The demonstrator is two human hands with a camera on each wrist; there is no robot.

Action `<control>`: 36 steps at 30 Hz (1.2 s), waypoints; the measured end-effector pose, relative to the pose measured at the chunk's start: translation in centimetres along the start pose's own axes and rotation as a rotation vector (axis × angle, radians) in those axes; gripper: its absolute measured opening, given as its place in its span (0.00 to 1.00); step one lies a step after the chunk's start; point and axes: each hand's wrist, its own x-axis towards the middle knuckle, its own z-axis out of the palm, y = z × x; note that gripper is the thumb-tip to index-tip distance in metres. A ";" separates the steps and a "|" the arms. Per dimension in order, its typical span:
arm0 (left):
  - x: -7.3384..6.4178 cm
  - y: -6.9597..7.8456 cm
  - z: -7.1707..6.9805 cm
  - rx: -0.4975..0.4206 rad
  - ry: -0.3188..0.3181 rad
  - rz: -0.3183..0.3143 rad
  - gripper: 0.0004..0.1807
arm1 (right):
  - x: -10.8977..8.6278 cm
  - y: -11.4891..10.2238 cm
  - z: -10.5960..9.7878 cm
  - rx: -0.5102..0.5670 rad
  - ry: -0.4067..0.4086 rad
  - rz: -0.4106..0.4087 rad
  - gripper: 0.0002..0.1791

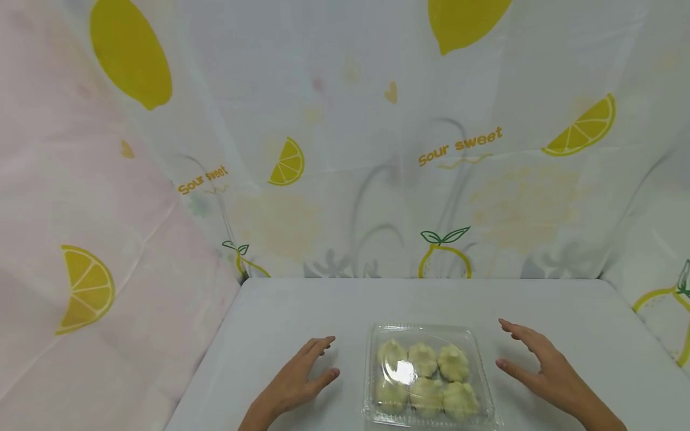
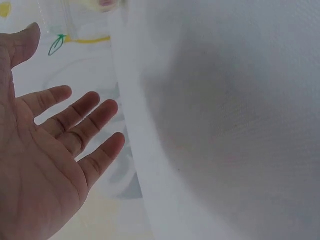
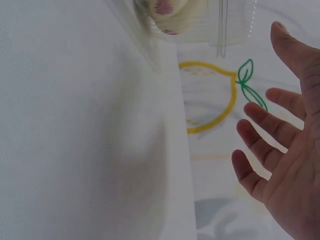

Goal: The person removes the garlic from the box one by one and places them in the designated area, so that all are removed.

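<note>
A clear plastic clamshell box [image 1: 423, 333] with its lid down stands on the table, holding several pale pleated buns [image 1: 423, 359]. Glare on the lid hides part of the buns at the left. My left hand [image 1: 296, 380] is held to the left of the box, apart from it, thumb and fingers spread. On the other side my right hand [image 1: 544, 374] is likewise spread, palm facing the box, with a gap between. Neither hand holds anything. From the right wrist, the box's side [image 3: 195, 35] shows purple patches on a bun [image 3: 164, 6].
The white table [image 1: 302, 305] extends back to a hanging cloth [image 1: 345, 120] printed with lemons and lettering. More of this cloth closes off the left and right sides. The box sits close to the bottom edge of the head view.
</note>
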 end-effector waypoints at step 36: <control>-1.0 3.4 0.7 -0.331 -0.212 0.178 0.37 | -1.8 0.2 0.3 0.303 -0.238 -0.173 0.33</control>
